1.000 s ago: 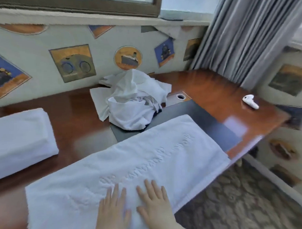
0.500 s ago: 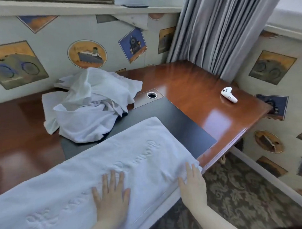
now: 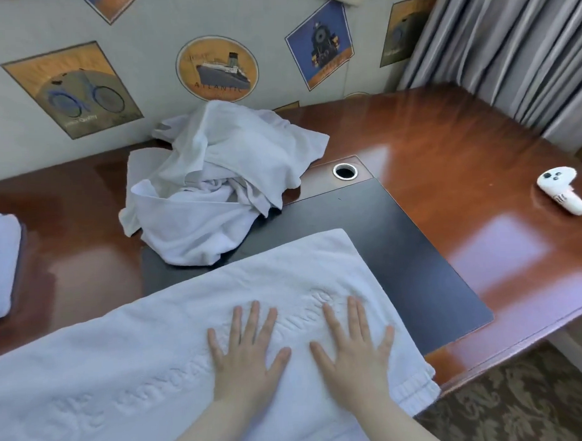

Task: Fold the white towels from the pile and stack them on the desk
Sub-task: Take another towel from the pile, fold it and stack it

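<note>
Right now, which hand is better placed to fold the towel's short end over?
Probably the right hand. It lies flat on the towel nearest the short end at the desk edge; the left hand lies flat further inward and could pin the cloth.

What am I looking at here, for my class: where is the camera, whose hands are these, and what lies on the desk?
There is no machine: a person wears a camera on the head, looking forward and down at their own two hands. The left hand and right hand lie flat, fingers spread, side by side on a white towel spread along the near edge of the wooden desk. Nothing is gripped; they only press on it. Behind lies a crumpled pile of white towels, partly on a dark desk mat. A folded towel shows at the left edge, and a small white controller lies at the right.
</note>
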Demonstrator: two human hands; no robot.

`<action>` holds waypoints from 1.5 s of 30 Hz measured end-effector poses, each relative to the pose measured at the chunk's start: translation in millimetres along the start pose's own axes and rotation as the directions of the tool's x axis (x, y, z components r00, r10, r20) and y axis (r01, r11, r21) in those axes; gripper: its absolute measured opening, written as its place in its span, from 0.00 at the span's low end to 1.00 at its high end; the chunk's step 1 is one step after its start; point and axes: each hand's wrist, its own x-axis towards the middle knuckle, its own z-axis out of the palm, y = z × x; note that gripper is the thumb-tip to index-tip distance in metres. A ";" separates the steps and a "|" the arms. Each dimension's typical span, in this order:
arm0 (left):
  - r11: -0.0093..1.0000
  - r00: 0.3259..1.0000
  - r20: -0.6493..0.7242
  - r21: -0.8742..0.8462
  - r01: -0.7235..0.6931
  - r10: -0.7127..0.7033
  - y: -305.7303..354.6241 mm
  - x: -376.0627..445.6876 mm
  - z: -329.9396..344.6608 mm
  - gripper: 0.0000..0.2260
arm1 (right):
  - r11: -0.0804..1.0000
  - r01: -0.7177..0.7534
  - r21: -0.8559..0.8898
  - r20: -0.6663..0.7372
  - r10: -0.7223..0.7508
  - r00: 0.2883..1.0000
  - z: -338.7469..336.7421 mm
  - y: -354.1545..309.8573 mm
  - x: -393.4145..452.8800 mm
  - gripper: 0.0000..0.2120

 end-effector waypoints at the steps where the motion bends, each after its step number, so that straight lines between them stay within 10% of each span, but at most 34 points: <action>1: 0.998 0.998 -0.023 -0.005 0.059 -0.059 -13.5 3.9 -3.3 0.31 | 0.998 -0.065 0.011 0.005 0.065 0.998 -1.1 0.3 1.1 0.35; 8: 0.945 0.941 -0.091 -0.006 0.327 -0.326 -169.7 -7.6 -35.7 0.34 | 0.944 -0.323 0.065 -0.003 0.324 0.946 -14.8 -7.9 10.6 0.37; 12: 0.979 0.978 -0.046 -0.006 0.203 -0.203 -214.5 -8.5 -44.9 0.30 | 0.982 0.087 0.165 -0.079 -0.075 0.994 -11.7 -107.2 16.3 0.33; 17: 0.993 0.989 -0.096 -0.056 0.105 -0.110 -225.7 -2.5 -43.9 0.27 | 0.722 0.683 0.108 0.174 -0.690 0.702 15.1 -252.0 20.9 0.29; 33: 0.908 0.894 -0.157 -0.063 0.414 -0.419 -369.7 -10.3 -62.8 0.31 | 0.668 0.735 -0.118 0.194 -0.710 0.677 13.9 -295.1 91.2 0.28; 39: 0.825 0.802 -0.205 -0.206 0.525 -0.562 -300.0 16.2 -68.0 0.24 | 0.755 0.656 0.004 0.172 -0.647 0.743 17.6 -308.6 58.9 0.28; 45: 0.984 0.982 -0.167 -0.167 0.058 -0.086 -125.1 25.3 -44.7 0.26 | 0.829 0.560 -0.016 0.057 -0.558 0.828 11.5 -202.8 33.0 0.27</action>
